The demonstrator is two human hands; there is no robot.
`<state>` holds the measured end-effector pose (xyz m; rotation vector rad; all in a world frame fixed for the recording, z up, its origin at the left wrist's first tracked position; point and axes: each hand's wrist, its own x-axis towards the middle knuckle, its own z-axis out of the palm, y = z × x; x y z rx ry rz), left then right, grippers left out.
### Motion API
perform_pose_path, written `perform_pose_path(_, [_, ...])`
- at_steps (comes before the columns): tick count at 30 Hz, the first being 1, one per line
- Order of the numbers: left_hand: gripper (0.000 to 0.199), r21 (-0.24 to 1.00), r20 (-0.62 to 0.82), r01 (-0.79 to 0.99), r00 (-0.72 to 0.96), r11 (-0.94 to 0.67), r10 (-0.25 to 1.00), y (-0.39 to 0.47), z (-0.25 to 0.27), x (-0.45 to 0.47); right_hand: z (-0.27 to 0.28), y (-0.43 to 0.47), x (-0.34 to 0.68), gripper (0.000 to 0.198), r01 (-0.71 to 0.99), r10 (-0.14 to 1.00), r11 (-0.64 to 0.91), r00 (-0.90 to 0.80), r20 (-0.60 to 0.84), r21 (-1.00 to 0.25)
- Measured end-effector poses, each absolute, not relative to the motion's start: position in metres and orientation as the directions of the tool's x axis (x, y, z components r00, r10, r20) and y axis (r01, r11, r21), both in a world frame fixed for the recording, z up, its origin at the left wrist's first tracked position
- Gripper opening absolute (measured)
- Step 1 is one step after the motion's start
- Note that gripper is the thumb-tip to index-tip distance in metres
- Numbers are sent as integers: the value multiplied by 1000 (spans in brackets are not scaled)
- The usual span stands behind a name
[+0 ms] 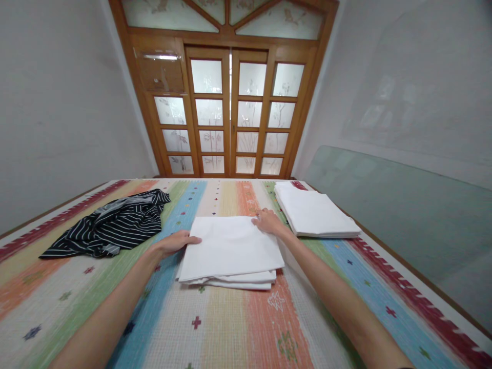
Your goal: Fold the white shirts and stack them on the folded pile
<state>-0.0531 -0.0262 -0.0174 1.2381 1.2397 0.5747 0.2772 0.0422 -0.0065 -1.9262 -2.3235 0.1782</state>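
A folded white cloth (230, 248) lies in the middle of the striped cover, its layers showing along the near edge. My left hand (177, 243) grips its left edge, thumb on top and the other fingers tucked beneath. At the far right corner is my right hand (268, 221), closed on the cloth's edge, with its fingertips partly hidden. Off to the right sits a thicker stack of folded white cloth (317, 211), apart from my hand. A crumpled black garment with white stripes (119, 223) rests to the left.
The multicoloured striped cover (226, 328) spreads over a wide flat surface. A pale green panel (403, 205) stands along the right side against the wall. Beyond the far edge are wooden doors (230, 113) with frosted panes.
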Motion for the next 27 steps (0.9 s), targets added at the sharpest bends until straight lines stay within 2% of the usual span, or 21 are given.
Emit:
perform_pose_path(6, [37, 926, -373, 133, 176, 354, 911, -30, -23, -56, -9, 42, 284, 41, 970, 976, 216, -218, -7, -116])
perform_pose_path(14, [38, 899, -428, 213, 255, 382, 867, -36, -12, -52, -8, 30, 289, 41, 965, 966, 259, -258, 20, -40])
perform_pose_path(16, [39, 894, -427, 244, 205, 376, 881, -34, -14, -52, -6, 26, 287, 39, 966, 966, 256, -256, 26, -27])
perform_pose_path(18, [45, 877, -391, 329, 64, 350, 918, -29, -16, -49, -5, 23, 283, 37, 960, 960, 279, -278, 46, -21])
perform_pose_path(20, [62, 825, -247, 492, -127, 277, 961, -24, -16, -41, -6, 21, 274, 40, 945, 943, 326, -323, 75, -29])
perform_pose_path(22, [78, 705, 30, 695, -227, 140, 973, -18, -15, -26, -8, 20, 259, 46, 928, 927, 369, -362, 99, -55])
perform_pose_path(23, [82, 617, 171, 784, -217, 67, 961, -15, -15, -17, -9, 19, 250, 48, 923, 924, 377, -368, 106, -75])
perform_pose_path(25, [75, 432, 363, 901, -146, -28, 920, -11, -17, 3, -15, 18, 228, 52, 914, 920, 385, -371, 121, -124])
perform_pose_path(27, [61, 282, 440, 958, -84, -49, 894, -7, -23, 22, -23, 16, 207, 57, 884, 897, 435, -409, 169, -173])
